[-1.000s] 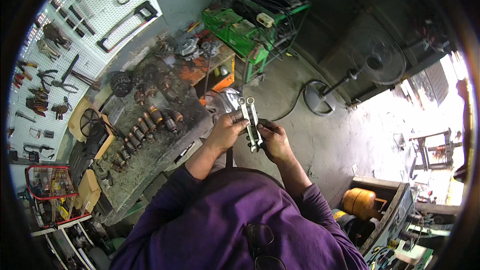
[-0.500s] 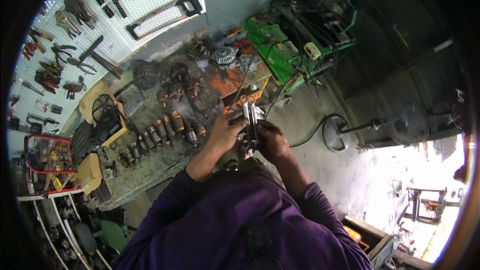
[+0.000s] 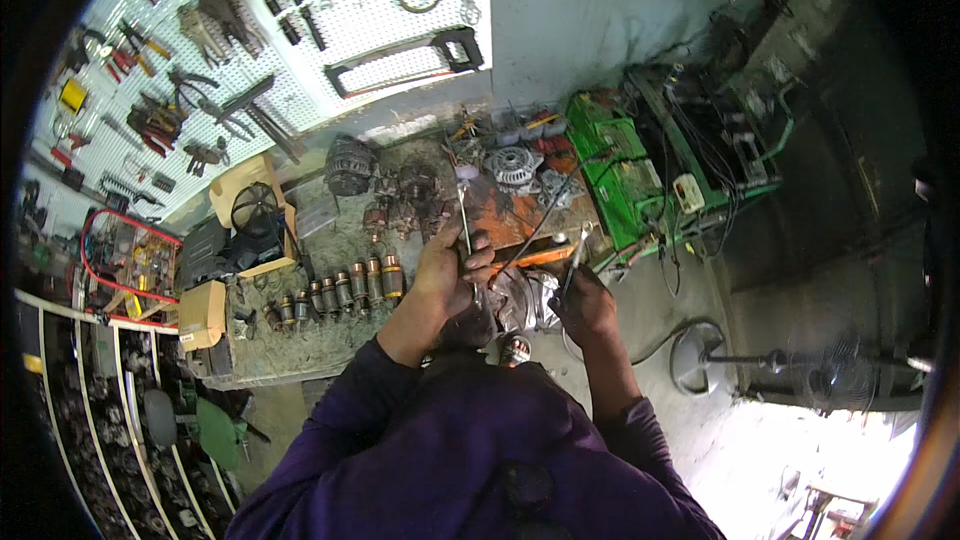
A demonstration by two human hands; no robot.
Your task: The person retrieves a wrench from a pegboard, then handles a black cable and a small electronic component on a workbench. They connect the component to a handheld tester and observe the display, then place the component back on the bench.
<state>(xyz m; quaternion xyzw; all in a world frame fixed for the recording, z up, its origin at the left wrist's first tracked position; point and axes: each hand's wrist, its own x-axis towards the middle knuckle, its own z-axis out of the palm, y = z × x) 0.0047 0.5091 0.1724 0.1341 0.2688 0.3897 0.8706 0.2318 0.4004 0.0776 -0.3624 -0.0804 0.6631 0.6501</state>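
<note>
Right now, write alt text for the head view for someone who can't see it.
A person's left hand holds a metal wrench and the right hand a second wrench, apart from each other. To their left, a row of cylindrical parts sits on a cluttered workbench near a tool-hung pegboard.

Workshop, well used, with electrical machine parts about: white pegboard [image 3: 370,0] on the wall, hung with pliers [image 3: 210,105] and a hacksaw [image 3: 470,40]. Grimy bench [image 3: 300,340] below carries a row of copper-banded motor cores [image 3: 345,292]; an alternator [image 3: 513,168] sits near its far right end. Also noted: green metal stand [image 3: 605,170] draped with cables, shelving [image 3: 85,380] crammed with dark parts, bare grey floor [image 3: 640,325].
</note>
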